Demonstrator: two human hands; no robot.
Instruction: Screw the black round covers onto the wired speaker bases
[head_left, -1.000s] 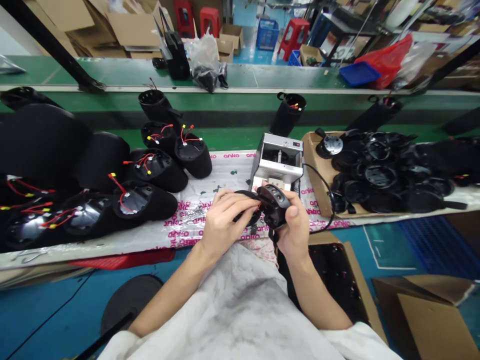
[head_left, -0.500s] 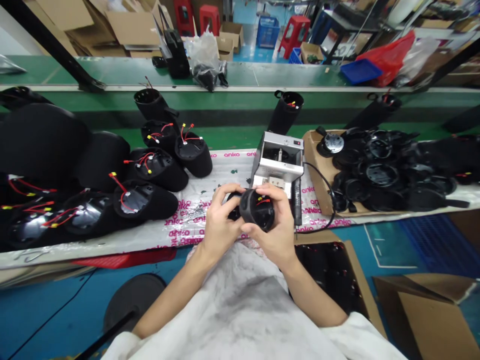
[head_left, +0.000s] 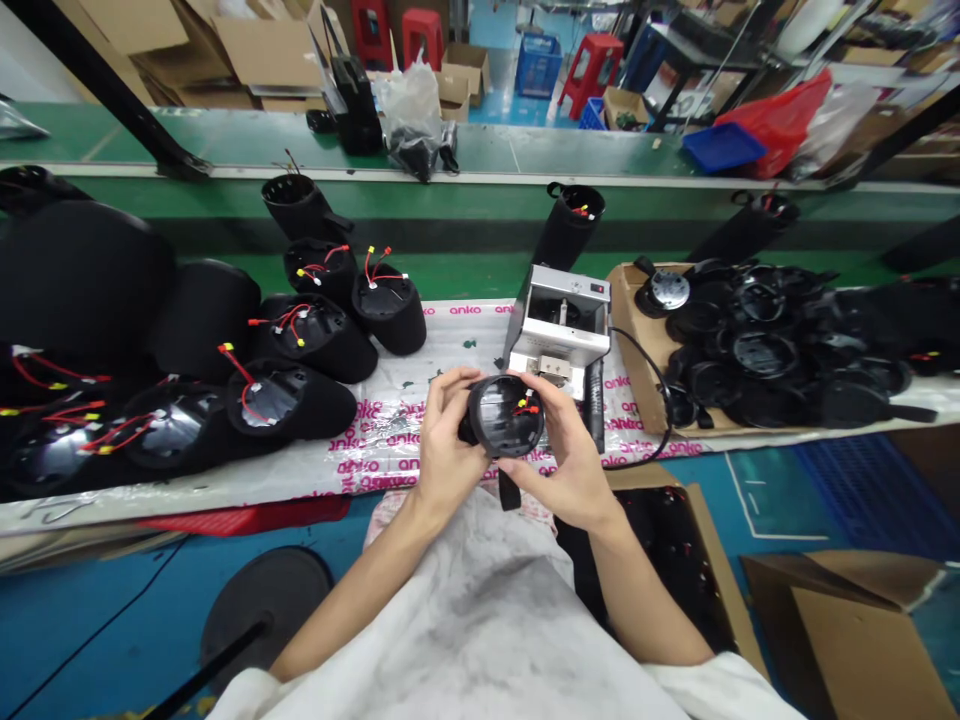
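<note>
Both hands hold a round black housing (head_left: 504, 417) up above the near edge of the desk (head_left: 465, 275), its open end facing the person. The left hand (head_left: 450, 440) grips its left side, with the fingers (head_left: 457, 392) curled over the rim. The right hand (head_left: 562, 455) supports its right side, with the fingers (head_left: 541, 392) spread around the rim. Red and yellow wires (head_left: 529, 408) show inside, and a black strap (head_left: 509, 490) hangs below.

Just beyond the hands stands an open silver machine (head_left: 559, 325) on a white sheet (head_left: 390, 445) printed with pink "anko" lettering. A black handle (head_left: 595, 405) lies just right of the housing, with a black cable (head_left: 645, 365) curving from the machine. More wired housings (head_left: 311, 340) crowd the desk on the left. On the right, a cardboard tray (head_left: 622, 340) holds black round parts (head_left: 765, 352). An open carton (head_left: 701, 560) sits on the floor below the desk, near and right.
</note>
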